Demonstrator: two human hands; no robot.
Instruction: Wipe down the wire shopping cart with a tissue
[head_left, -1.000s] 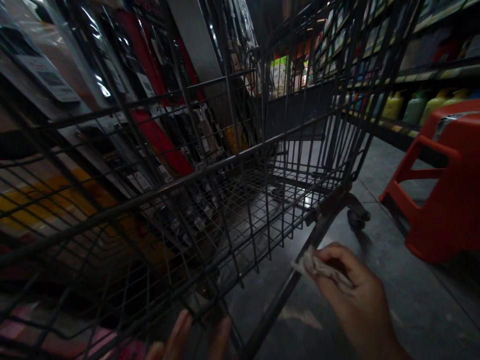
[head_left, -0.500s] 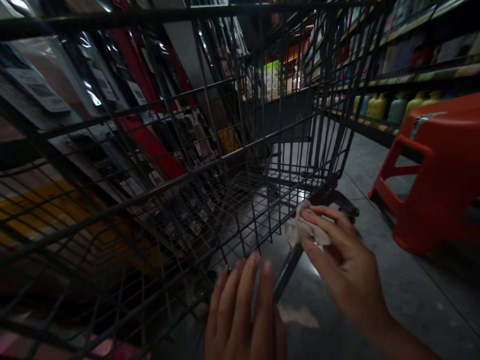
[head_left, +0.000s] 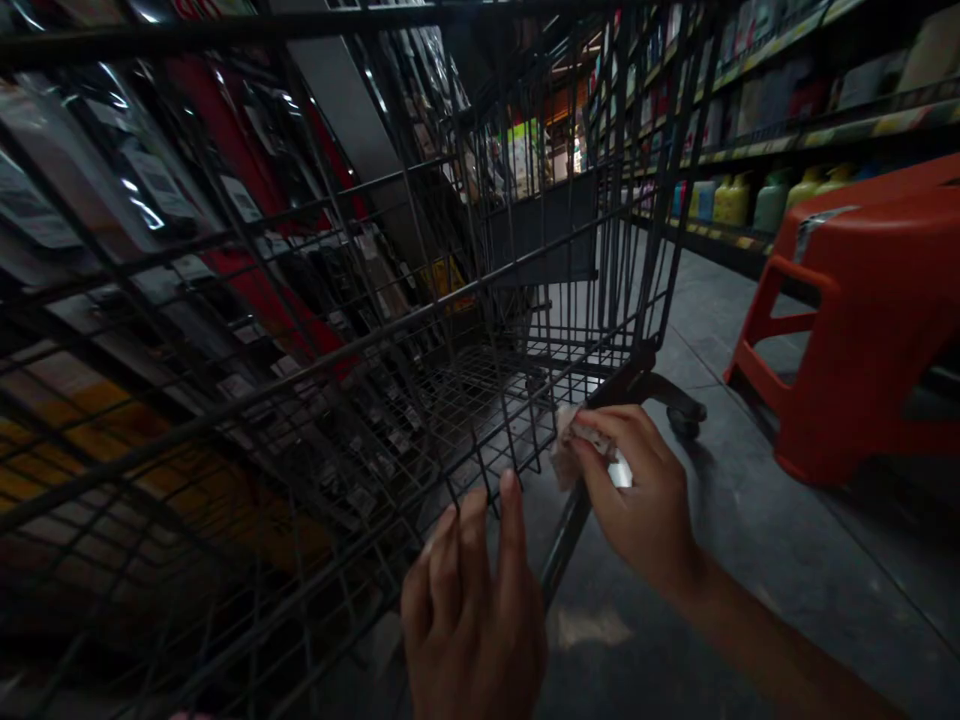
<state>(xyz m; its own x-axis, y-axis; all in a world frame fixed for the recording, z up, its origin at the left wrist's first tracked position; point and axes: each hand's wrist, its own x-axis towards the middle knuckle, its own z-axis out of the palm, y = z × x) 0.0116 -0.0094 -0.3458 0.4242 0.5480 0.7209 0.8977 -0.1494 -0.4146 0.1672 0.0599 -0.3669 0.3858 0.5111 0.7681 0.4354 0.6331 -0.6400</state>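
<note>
My right hand point(head_left: 637, 490), pinched tight on the small crumpled whitish cloth point(head_left: 570, 445), has slid up the lower frame bar point(head_left: 568, 535) of the dark wire shopping cart point(head_left: 375, 330) to the basket's bottom corner, and my left hand point(head_left: 472, 600) has come up empty, fingers loosely spread at the mesh edge.

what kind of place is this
Most likely a shop aisle, in a supermarket or similar. A wire shopping cart fills the view, shelves of coloured bottles line the right side, and hanging packaged goods the left. The right hand presses a cloth against the cart's lower frame.
</note>
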